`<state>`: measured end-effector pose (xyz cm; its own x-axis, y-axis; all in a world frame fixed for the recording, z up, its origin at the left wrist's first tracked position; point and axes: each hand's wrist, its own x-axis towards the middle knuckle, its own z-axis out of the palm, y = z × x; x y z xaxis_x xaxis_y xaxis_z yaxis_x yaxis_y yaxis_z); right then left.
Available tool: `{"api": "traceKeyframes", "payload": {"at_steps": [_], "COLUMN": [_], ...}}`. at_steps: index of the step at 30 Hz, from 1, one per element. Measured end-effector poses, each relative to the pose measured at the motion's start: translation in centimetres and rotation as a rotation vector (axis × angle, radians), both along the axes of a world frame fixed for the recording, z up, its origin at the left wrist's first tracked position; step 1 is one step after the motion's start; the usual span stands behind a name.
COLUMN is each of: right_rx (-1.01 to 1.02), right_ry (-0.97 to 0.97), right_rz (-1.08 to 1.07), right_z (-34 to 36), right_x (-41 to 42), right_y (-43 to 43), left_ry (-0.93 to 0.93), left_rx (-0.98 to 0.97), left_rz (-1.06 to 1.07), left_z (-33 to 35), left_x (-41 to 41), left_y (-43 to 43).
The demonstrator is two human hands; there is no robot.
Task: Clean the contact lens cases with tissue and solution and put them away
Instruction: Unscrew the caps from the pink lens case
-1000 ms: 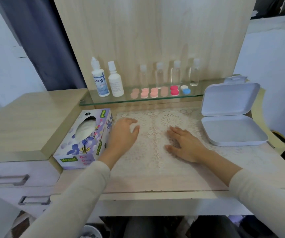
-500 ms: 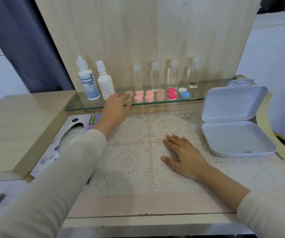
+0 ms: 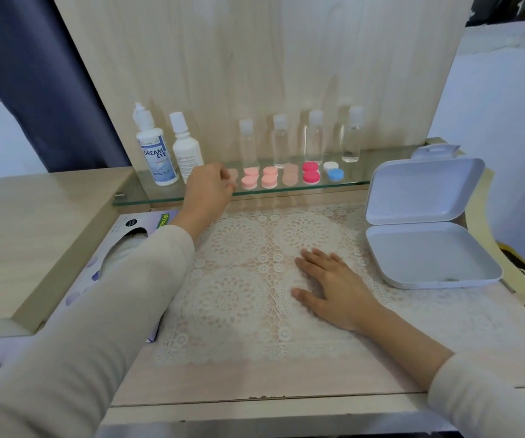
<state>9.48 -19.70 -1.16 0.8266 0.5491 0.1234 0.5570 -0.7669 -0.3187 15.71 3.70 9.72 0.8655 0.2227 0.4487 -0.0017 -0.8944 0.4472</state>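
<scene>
Reached further along the glass shelf (image 3: 349,182), left hand (image 3: 206,192), fingers (image 3: 222,172) pinching the leftmost pale-pink lens case (image 3: 234,176), right hand (image 3: 334,290) unmoved, fingers spread flat on the lace mat (image 3: 239,298)

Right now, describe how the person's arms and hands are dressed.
Both arms wear plain, long cream sleeves, the left sleeve and right sleeve ending at the wrists. The left hand and right hand are bare: no gloves, rings or watch visible, no markings.
</scene>
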Motion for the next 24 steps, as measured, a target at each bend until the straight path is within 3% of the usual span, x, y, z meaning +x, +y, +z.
{"api": "traceKeyframes", "payload": {"at_steps": [10, 19, 24], "right_rx": [0.020, 0.028, 0.318], "right_ry": [0.015, 0.018, -0.004], "right_rz": [0.008, 0.002, 0.032], "right_z": [0.3, 0.5, 1.1], "right_x": [-0.1, -0.2, -1.0], "right_y": [0.0, 0.1, -0.2], "left_ry": [-0.068, 0.250, 0.312], "left_rx": [-0.207, -0.283, -0.270], "left_rz": [-0.022, -0.396, -0.516], "left_z": [-1.3, -7.1, -8.1], "left_x": [-5.6, -12.7, -13.5], "left_y": [-1.8, -3.5, -4.0]}}
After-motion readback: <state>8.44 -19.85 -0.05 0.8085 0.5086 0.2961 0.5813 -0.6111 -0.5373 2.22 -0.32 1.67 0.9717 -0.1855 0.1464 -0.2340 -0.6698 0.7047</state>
